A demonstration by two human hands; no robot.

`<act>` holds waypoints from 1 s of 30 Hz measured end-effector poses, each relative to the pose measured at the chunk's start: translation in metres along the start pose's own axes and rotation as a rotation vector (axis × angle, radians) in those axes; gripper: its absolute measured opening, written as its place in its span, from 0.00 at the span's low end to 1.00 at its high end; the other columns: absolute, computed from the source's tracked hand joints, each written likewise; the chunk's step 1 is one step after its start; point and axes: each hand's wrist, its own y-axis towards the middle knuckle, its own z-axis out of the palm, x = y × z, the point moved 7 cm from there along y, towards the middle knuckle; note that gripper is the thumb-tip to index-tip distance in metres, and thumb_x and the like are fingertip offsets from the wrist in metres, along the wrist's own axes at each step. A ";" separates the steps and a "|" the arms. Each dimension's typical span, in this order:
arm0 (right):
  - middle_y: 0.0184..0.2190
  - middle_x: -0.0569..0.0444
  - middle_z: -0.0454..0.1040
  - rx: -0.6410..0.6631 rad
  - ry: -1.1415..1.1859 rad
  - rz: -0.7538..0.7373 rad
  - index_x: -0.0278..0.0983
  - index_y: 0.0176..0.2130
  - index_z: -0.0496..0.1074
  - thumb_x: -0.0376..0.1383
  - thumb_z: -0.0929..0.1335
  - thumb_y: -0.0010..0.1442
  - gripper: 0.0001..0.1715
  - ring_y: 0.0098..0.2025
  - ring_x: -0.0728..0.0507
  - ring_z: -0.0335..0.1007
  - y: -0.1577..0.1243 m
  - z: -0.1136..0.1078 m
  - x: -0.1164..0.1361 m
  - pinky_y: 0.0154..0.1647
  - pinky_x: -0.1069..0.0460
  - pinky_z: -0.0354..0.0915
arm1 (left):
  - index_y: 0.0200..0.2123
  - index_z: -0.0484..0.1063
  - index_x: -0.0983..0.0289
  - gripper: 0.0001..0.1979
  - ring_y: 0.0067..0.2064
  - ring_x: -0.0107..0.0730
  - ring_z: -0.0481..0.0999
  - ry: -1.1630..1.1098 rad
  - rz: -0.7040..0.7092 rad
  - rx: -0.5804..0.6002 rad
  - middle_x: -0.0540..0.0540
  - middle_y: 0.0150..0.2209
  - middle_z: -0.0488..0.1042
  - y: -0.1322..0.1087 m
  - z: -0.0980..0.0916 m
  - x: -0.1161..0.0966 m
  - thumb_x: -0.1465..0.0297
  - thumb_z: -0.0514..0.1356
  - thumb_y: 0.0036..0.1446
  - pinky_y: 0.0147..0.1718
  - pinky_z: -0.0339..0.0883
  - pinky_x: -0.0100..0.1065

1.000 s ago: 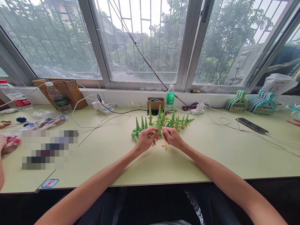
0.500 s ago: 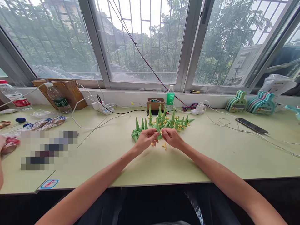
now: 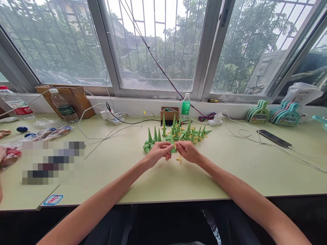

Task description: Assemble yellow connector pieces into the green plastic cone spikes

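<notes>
Landmark: clear plastic bottle with white cap and green label (image 3: 186, 106), upright at the rear of the pale yellow-green tabletop (image 3: 158, 185). Far left of it, at the near side: another person's hand (image 3: 2, 153), partly in view, state not tellable. Far left, rear: clear plastic bottle with red cap and red label (image 3: 21, 109); dark blue round ball (image 3: 22, 129), nearer; clear plastic bottle with dark green label (image 3: 66, 110), beside a brown cardboard box (image 3: 81, 98). Left, rear: white plastic power strip (image 3: 113, 118). Left and in front: left hand (image 3: 160, 150), thumb and fingers pinching one green plastic cone (image 3: 172, 144), point up, in front of the landmark and slightly left. Directly before the landmark: cluster of green plastic cones with small yellow fittings (image 3: 188, 128), some upright, some lying. In front, at the held cone's right side: small yellow plastic piece (image 3: 175, 146), pinched by the right hand (image 3: 188, 151), fingers curled. Nearer, below the hands: loose yellow T-shaped plastic piece (image 3: 179, 159). Right, rear: white plastic adapter (image 3: 217, 117); pale green plastic hangers (image 3: 258, 111). Far right, nearer: black flat phone (image 3: 274, 138). Far right, rear: teal and pink plastic hangers (image 3: 286, 114).
</notes>
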 end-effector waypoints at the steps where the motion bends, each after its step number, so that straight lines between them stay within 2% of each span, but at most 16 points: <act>1: 0.18 0.60 0.58 0.002 -0.006 -0.005 0.38 0.24 0.55 0.43 0.55 0.68 0.23 0.21 0.51 0.50 0.000 0.000 0.000 0.25 0.55 0.51 | 0.30 0.72 0.68 0.20 0.22 0.26 0.69 0.000 -0.005 -0.001 0.51 0.20 0.68 0.000 0.000 0.000 0.54 0.64 0.51 0.22 0.63 0.29; 9: 0.18 0.62 0.51 -0.042 -0.069 -0.046 0.38 0.23 0.51 0.44 0.59 0.67 0.23 0.21 0.52 0.44 0.001 -0.002 0.006 0.23 0.55 0.47 | 0.30 0.72 0.68 0.19 0.22 0.25 0.67 0.002 0.033 -0.009 0.50 0.21 0.67 0.000 0.003 -0.005 0.55 0.64 0.51 0.21 0.62 0.30; 13: 0.18 0.62 0.52 -0.028 -0.048 -0.025 0.38 0.24 0.53 0.46 0.61 0.65 0.23 0.21 0.52 0.45 0.001 0.000 0.008 0.23 0.56 0.48 | 0.31 0.72 0.68 0.19 0.22 0.24 0.67 0.026 0.082 0.028 0.51 0.24 0.67 0.001 0.004 -0.005 0.55 0.62 0.54 0.21 0.61 0.29; 19: 0.17 0.62 0.55 -0.016 -0.056 -0.012 0.37 0.23 0.57 0.48 0.63 0.63 0.23 0.21 0.53 0.47 0.001 0.002 0.008 0.22 0.56 0.49 | 0.32 0.72 0.68 0.21 0.24 0.24 0.68 0.074 0.084 0.064 0.53 0.27 0.69 -0.001 0.009 -0.007 0.53 0.60 0.55 0.21 0.63 0.27; 30: 0.16 0.62 0.55 -0.063 -0.044 0.028 0.37 0.21 0.56 0.51 0.65 0.61 0.28 0.20 0.53 0.45 0.002 0.000 0.005 0.22 0.56 0.49 | 0.30 0.70 0.68 0.21 0.25 0.25 0.70 0.097 0.079 0.046 0.52 0.26 0.68 -0.002 0.013 -0.009 0.52 0.59 0.55 0.19 0.64 0.25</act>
